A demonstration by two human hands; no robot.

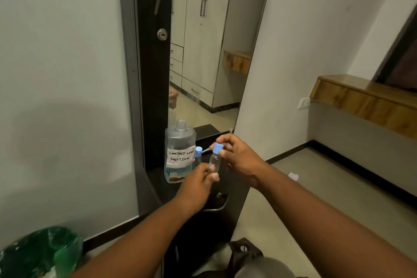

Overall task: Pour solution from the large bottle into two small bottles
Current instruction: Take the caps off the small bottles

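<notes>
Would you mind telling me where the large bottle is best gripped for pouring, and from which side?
Grip the large bottle around its broad middle, at the handwritten label, coming from the front: it stands upright and uncapped against the mirror frame, and a small capped bottle crowds its right side.

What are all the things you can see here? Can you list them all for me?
large bottle: 1, clear with bluish liquid, no cap, white handwritten label, on the dark shelf.
small bottle in hands: 1, clear with blue cap, held above the shelf.
second small bottle: 1, clear with blue cap, standing beside the large bottle.
dark shelf: 1, black, under the mirror.
mirror: 1, tall, shows white cupboards.
green bag: 1, bottom left corner.
wooden ledge: 1, brown, on the right wall.
left hand: holds the small bottle's base.
right hand: pinches its blue cap.
</notes>
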